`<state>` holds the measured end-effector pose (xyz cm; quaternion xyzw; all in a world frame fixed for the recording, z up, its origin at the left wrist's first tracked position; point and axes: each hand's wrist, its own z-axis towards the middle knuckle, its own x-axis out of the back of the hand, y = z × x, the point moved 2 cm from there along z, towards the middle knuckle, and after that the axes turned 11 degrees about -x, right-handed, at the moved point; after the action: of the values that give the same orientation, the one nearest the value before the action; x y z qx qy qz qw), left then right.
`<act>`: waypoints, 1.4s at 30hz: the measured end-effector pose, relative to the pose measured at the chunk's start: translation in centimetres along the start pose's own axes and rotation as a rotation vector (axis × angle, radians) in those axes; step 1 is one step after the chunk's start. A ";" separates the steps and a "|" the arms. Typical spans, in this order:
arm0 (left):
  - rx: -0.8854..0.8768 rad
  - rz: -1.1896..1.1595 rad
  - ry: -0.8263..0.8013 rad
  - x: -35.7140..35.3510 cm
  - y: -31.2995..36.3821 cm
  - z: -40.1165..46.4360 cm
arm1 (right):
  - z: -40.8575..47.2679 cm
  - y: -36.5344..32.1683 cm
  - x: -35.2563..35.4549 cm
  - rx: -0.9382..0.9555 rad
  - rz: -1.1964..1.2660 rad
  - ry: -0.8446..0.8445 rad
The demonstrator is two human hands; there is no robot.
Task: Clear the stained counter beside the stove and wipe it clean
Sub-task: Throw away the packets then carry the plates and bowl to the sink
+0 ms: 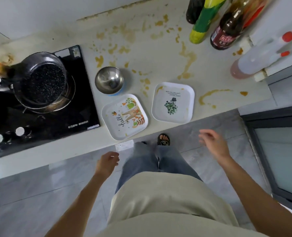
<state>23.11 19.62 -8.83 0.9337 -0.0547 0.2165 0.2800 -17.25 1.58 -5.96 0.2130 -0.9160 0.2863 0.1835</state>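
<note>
Both hands hang empty near the stained worktop (159, 53): left hand (107, 163) loosely curled, right hand (212, 142) raised with fingers (203, 134) spread. Two plates and a steel bowl (109, 80) sit beside the stove (44, 106).

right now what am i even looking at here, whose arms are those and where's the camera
There is one picture, taken by a wide-angle camera on a person's head, looking down. The arms are that person's own: the left hand and right hand hang open below the counter edge, holding nothing. On the brown-stained pale counter sit a round steel bowl, a square white plate with a rabbit picture and a square white plate with a green plant picture. Left is a black stove with a dark pot; sauce bottles stand at the back right.
</note>
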 end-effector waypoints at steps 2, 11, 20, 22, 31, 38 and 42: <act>-0.020 -0.099 0.106 0.5 0.7 -0.2 | 0.8 -3.4 -0.2 0.062 0.026 0.035; -0.087 -0.245 0.392 2.9 7.3 1.8 | 4.1 -11.4 -4.4 0.086 -0.235 0.264; -0.014 -0.052 0.457 1.9 10.6 4.8 | 5.7 -11.7 -5.5 0.084 -0.349 0.396; -0.011 -0.041 0.460 1.7 10.9 4.9 | 5.8 -11.5 -5.5 0.131 -0.351 0.387; -0.073 0.062 0.450 1.9 11.0 3.2 | 5.0 -10.4 -6.3 0.112 -0.230 0.261; -0.140 0.019 0.496 3.0 11.3 2.4 | 3.7 -10.1 -6.2 0.159 -0.154 0.225; -0.201 -0.052 0.534 3.6 12.1 2.0 | 3.0 -9.8 -5.9 0.174 -0.146 0.160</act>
<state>24.40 8.48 -2.76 0.8122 0.0239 0.4410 0.3813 -8.14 -5.84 -6.61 0.2709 -0.8522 0.3665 0.2570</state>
